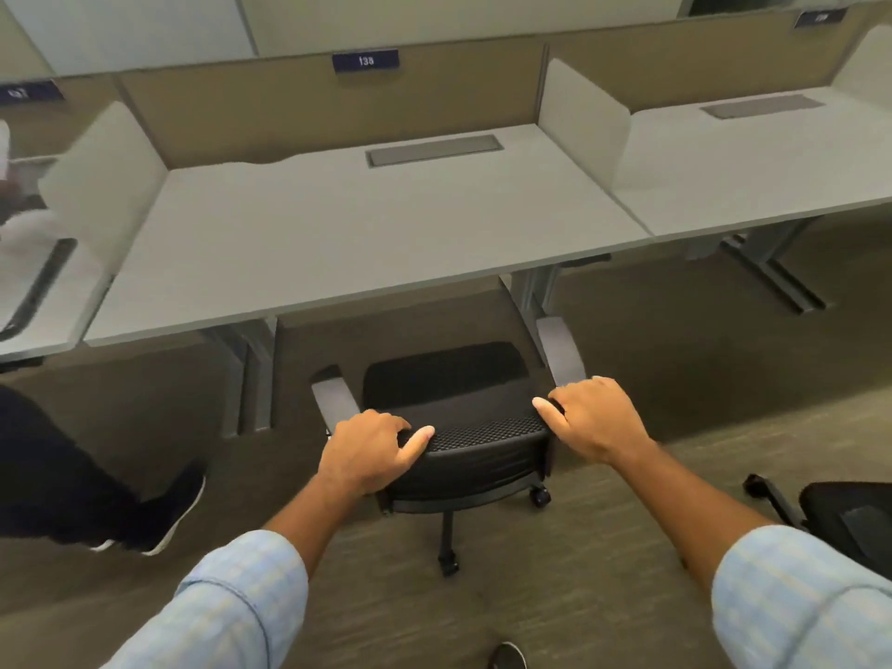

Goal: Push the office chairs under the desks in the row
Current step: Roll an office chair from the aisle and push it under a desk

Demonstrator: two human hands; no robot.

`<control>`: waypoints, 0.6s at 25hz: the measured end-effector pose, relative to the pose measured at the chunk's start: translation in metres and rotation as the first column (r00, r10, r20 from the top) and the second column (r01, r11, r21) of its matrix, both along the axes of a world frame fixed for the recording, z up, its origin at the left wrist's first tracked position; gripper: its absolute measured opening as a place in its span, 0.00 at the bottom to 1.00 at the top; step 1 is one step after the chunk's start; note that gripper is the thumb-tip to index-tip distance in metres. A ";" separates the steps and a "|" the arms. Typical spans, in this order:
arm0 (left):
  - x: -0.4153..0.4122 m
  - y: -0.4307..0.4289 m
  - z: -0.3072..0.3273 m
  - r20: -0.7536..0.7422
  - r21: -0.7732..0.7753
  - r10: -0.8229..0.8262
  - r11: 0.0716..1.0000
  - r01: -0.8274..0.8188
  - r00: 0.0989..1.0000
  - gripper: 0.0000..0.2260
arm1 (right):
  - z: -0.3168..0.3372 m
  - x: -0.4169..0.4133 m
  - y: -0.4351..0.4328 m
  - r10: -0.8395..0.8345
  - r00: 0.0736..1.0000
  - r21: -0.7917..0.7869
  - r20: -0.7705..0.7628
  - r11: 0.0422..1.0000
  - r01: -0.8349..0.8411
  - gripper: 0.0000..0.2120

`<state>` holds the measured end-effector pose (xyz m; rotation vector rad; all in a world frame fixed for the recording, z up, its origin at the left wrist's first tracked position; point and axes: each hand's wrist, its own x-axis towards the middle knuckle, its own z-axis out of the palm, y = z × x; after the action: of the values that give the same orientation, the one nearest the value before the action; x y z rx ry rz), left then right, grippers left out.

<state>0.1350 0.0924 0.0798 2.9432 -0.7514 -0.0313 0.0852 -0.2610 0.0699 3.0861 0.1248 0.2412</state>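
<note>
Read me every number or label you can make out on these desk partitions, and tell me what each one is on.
"138": white digits on the dark blue nameplate atop the tan fabric partition behind the middle grey desk.
Left dark blue nameplate: too blurred to read.
Right dark blue nameplate: too blurred to read.

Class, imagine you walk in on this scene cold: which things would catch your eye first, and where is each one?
First, the two bare hands low in the centre: the left hand and right hand grip the top of the backrest of a black office chair, which faces the grey desk and is not yet tucked under it. Next, a second chair at the right edge, and someone's dark shoe at the left.
</note>
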 end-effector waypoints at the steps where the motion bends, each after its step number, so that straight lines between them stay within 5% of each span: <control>1: 0.009 0.001 0.001 -0.003 0.005 0.001 1.000 -0.001 1.000 0.35 | -0.004 0.010 -0.002 -0.011 1.000 0.014 0.005 1.000 0.011 0.32; 5: 0.055 0.004 0.005 -0.025 0.012 0.022 1.000 -0.022 0.999 0.32 | -0.004 0.064 0.006 0.007 1.000 0.022 0.030 1.000 -0.008 0.30; 11: 0.123 0.013 0.006 -0.026 -0.054 0.024 0.998 -0.026 0.999 0.49 | -0.002 0.132 0.016 0.007 1.000 0.027 -0.017 1.000 -0.007 0.29; 15: 0.154 0.015 0.009 -0.049 -0.036 0.023 0.999 -0.025 0.999 0.42 | -0.005 0.162 0.022 -0.025 0.998 0.020 -0.056 0.999 0.026 0.30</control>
<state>0.2890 0.1077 0.0885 2.9050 -0.7022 -0.0862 0.2469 -0.2392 0.0649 3.1136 0.0848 0.1571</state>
